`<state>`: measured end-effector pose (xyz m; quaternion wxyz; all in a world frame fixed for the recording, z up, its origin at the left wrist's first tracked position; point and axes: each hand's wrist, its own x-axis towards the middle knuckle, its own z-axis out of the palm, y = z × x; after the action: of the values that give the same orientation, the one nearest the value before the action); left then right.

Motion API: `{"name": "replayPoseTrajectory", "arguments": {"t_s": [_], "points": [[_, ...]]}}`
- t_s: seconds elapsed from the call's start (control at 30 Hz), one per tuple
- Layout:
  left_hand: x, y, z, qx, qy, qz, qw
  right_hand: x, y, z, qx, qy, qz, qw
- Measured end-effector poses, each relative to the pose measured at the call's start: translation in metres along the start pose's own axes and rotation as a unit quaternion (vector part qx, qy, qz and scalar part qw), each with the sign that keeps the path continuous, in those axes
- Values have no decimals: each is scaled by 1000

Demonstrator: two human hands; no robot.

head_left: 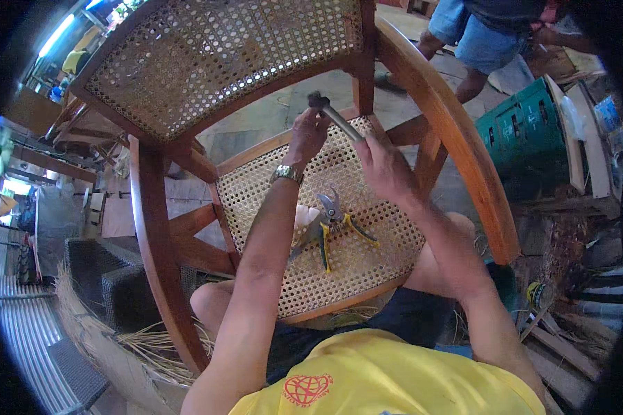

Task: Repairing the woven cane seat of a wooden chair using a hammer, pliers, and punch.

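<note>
A wooden chair (488, 207) with a woven cane back (187, 55) and cane seat (381, 245) stands over my knees. My right hand (384, 166) is closed on the metal shaft of a hammer (342, 124), whose dark head is at the seat's back edge. My left hand (309, 138) is closed beside that head, fingers pinched; what they hold is too small and hidden to make out. On the seat lie yellow-and-black handled pruning shears (336, 225) and a white lump (306, 216) beside a dark blade, partly hidden by my left arm.
Another person's legs (474, 48) are at the upper right. A green crate (519, 138) with boards is at the right. Dark wicker furniture (128, 283) and loose cane strips (152, 342) are at the lower left. Wood scraps (561, 346) lie at the lower right.
</note>
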<state>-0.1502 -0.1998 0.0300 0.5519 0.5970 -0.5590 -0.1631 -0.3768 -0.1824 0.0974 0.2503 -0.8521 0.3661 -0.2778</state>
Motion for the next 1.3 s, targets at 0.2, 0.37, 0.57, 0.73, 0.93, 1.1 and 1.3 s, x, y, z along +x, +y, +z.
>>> {"name": "replayPoseTrajectory", "arguments": {"t_s": [0.2, 0.37, 0.57, 0.73, 0.93, 1.1, 1.3], "points": [[-4, 17, 5, 25, 25, 34, 999, -39, 2, -19, 66, 47, 96, 992], [-4, 32, 4, 51, 4, -14, 999, -15, -22, -36, 115, 134, -3, 984], [-5, 20, 3, 125, -6, -2, 992, -1, 8, -15, 82, -26, 62, 994], [12, -3, -2, -24, -110, -57, 992, -31, 59, 0, 48, 22, 123, 991], [3, 13, 1, 49, -52, 16, 997, -17, 73, 8, 53, -71, 207, 974], [-8, 39, 45, 213, 183, -39, 959, -15, 63, 16, 139, -46, 212, 966], [-1, 39, 37, 279, 179, -51, 942, -19, 64, 3, 127, -35, 209, 969]]}}
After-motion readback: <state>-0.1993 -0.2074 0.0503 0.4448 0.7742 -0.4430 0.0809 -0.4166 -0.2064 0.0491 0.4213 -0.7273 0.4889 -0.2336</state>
